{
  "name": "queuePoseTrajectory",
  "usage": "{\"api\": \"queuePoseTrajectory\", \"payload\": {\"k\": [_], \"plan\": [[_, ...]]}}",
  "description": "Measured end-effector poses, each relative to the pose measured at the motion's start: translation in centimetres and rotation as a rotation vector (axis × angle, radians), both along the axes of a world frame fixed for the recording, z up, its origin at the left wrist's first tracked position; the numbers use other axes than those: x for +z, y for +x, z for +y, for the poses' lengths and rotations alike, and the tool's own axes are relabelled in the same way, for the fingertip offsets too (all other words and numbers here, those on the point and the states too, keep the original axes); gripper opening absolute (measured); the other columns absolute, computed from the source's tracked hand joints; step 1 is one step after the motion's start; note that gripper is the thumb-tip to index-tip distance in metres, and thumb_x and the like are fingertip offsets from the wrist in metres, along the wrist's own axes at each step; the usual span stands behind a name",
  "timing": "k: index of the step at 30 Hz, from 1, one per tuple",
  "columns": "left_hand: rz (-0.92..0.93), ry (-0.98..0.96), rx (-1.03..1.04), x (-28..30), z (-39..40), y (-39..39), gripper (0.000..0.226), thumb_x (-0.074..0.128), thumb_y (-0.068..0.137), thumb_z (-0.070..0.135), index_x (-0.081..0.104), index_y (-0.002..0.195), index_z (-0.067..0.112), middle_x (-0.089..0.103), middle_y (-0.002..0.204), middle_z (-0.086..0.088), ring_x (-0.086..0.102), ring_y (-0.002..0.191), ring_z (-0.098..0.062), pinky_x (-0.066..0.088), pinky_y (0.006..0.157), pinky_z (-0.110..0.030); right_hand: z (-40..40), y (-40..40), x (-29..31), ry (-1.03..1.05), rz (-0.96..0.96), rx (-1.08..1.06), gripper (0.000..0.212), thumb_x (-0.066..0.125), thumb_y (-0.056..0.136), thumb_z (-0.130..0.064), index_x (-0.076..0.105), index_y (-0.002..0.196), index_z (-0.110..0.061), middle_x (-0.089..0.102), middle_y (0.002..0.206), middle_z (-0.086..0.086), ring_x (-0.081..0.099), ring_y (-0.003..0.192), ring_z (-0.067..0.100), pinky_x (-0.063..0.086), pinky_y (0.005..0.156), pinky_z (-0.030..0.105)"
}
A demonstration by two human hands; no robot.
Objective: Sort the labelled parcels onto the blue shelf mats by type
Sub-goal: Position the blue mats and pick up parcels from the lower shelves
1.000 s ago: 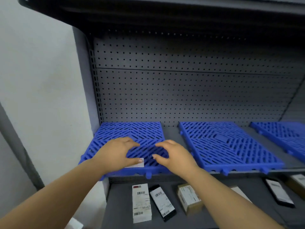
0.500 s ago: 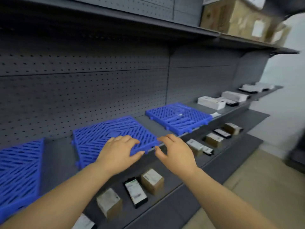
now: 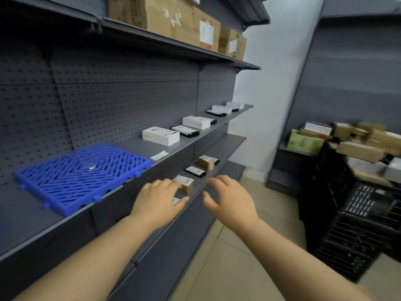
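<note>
Head view is showing both bare forearms reaching forward beside a grey shelf unit; the left hand [image 3: 159, 202] is hovering palm down with its fingers loosely spread and holding nothing; the right hand [image 3: 230, 200] is hanging just to its right, fingers relaxed and slightly curled, also gripping nothing. Directly under the left fingertips a small white label [image 3: 176, 200] is peeking out on the lower shelf [image 3: 230, 146]; just beyond those fingertips a brown labelled parcel [image 3: 185, 184] is sitting on that shelf, whether touched or not I cannot tell; past it a black flat parcel [image 3: 195, 171] is lying, and beyond that a second brown parcel [image 3: 206, 162]. Left of the left fingers and higher, a blue shelf mat [image 3: 65, 181] is lying on the middle shelf [image 3: 32, 216], a small pale scrap [image 3: 92, 167] resting near its centre. Farther along that shelf, ahead of the fingers, a loose white slip [image 3: 159, 155] is lying, then a white box [image 3: 160, 136], a black flat parcel with a label [image 3: 184, 130], another white box [image 3: 197, 122] and more white and black parcels towards the far end. Above, cardboard cartons [image 3: 165, 16] are sitting on the top shelf. Well to the right of the right fingers, black crates [image 3: 355, 224] are standing on the floor, with blurred brown boxes [image 3: 364, 144] piled above.
</note>
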State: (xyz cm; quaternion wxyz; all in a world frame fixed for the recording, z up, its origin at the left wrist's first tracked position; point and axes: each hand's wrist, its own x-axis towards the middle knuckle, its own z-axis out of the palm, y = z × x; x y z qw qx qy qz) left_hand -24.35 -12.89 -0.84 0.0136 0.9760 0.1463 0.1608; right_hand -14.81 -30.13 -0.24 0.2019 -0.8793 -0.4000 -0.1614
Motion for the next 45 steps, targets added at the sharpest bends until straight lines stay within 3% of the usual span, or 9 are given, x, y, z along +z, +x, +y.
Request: {"api": "queuePoseTrajectory", "payload": {"k": [6, 16, 23, 29, 36, 45], "plan": [[-0.02, 0.025, -0.079, 0.1, -0.7, 11.0, 0.05, 0.037, 0.091, 0.059, 0.049, 0.131, 0.03, 0.054, 0.126, 0.009, 0.048, 0.116, -0.017, 0.034, 0.095, -0.034, -1.7, 9.2, -1.0, 0.012, 0.014, -0.112, 0.043, 0.047, 0.091, -0.048, 0.054, 0.129, -0.029, 0.056, 0.124, -0.009, 0.054, 0.112, 0.014, 0.046, 0.088, 0.028], [-0.064, 0.062, -0.149, 1.4, 4.0, 28.3, 0.049, 0.038, 0.09, 0.06, 0.055, 0.123, 0.029, 0.057, 0.121, 0.007, 0.051, 0.111, -0.018, 0.038, 0.092, -0.035, 2.0, 24.1, -0.1, -0.003, -0.029, -0.215, 0.042, 0.049, 0.091, -0.049, 0.057, 0.126, -0.028, 0.058, 0.121, -0.007, 0.056, 0.11, 0.016, 0.045, 0.086, 0.03], [-0.075, 0.058, -0.098, 2.4, 8.2, 34.9, 0.049, 0.036, 0.091, 0.059, 0.051, 0.128, 0.03, 0.055, 0.125, 0.007, 0.047, 0.117, -0.017, 0.033, 0.095, -0.035, 7.3, 32.4, 1.3, 0.001, -0.045, -0.166, 0.046, 0.049, 0.091, -0.048, 0.054, 0.131, -0.026, 0.058, 0.125, -0.005, 0.055, 0.113, 0.017, 0.043, 0.091, 0.032], [-0.073, 0.06, 0.092, 2.9, 13.8, 34.1, 0.051, 0.037, 0.091, 0.058, 0.05, 0.13, 0.028, 0.053, 0.126, 0.004, 0.045, 0.119, -0.02, 0.032, 0.097, -0.036, 15.8, 36.0, 1.7, 0.015, -0.034, 0.048, 0.049, 0.048, 0.093, -0.046, 0.05, 0.136, -0.022, 0.053, 0.132, -0.001, 0.05, 0.119, 0.022, 0.042, 0.094, 0.035], [-0.06, 0.074, 0.482, 2.5, 19.5, 29.0, 0.052, 0.038, 0.091, 0.059, 0.049, 0.131, 0.029, 0.052, 0.131, 0.004, 0.045, 0.121, -0.021, 0.032, 0.099, -0.036, 26.2, 35.8, 1.4, 0.021, -0.035, 0.487, 0.046, 0.048, 0.094, -0.042, 0.051, 0.134, -0.02, 0.054, 0.132, 0.0, 0.05, 0.118, 0.022, 0.045, 0.094, 0.036], [0.034, -0.034, 0.892, -0.5, 18.5, 23.2, 0.06, 0.036, 0.09, 0.064, 0.042, 0.138, 0.029, 0.046, 0.136, 0.004, 0.039, 0.127, -0.019, 0.028, 0.106, -0.036, 32.4, 34.7, -1.1, -0.125, 0.009, 0.946, 0.049, 0.048, 0.095, -0.046, 0.047, 0.139, -0.024, 0.049, 0.135, -0.006, 0.043, 0.125, 0.016, 0.043, 0.095, 0.031]]}}
